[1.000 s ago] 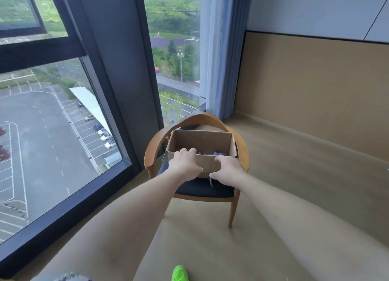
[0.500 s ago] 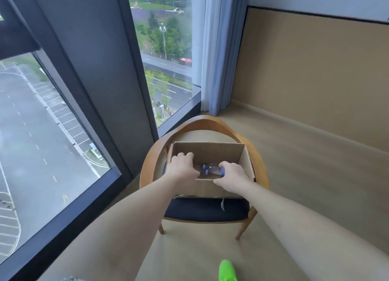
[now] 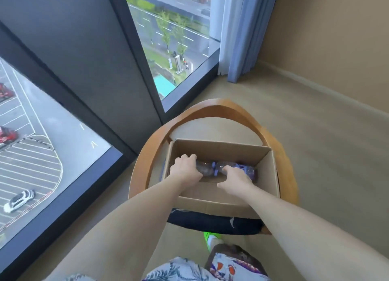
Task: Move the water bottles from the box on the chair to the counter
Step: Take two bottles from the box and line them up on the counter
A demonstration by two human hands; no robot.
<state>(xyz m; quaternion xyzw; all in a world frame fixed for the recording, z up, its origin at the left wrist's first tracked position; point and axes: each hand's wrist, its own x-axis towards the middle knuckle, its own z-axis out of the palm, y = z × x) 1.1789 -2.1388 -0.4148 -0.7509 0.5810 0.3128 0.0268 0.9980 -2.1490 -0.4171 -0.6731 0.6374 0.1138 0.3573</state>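
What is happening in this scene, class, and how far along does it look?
A person is reaching with both hands into an open cardboard box that sits on a wooden chair beside a tall window. Two clear water bottles with purple caps lie end to end inside. The left hand grips the left bottle; the right hand grips the right bottle. Both bottles are down in the box, not yet lifted. No counter is in view.

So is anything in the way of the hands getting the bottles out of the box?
Nothing visible. The left hand and right hand are already inside the open brown cardboard box, each on a clear plastic water bottle with purple cap. The box has no lid. The counter is not in view.
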